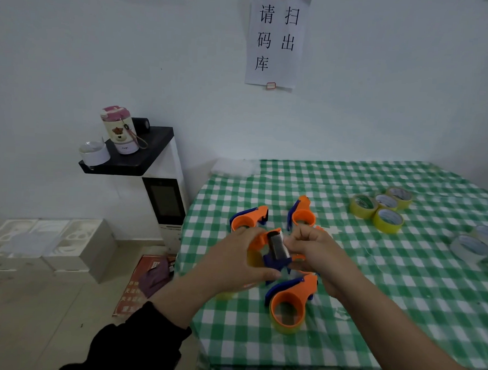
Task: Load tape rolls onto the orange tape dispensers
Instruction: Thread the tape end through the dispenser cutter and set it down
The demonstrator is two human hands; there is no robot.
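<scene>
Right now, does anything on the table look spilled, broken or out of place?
Nothing stands out. Both hands, left hand and right hand, hold one orange dispenser above the checked tablecloth. Other dispensers lie loosely around it, and the yellow tape rolls sit grouped at the far right.

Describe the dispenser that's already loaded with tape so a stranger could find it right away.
On the green checked table, look at the near edge, just below both hands. The loaded dispenser lies nearest the viewer, apart from the two at the back. Unlike those, its orange ring carries a yellow roll.
</scene>
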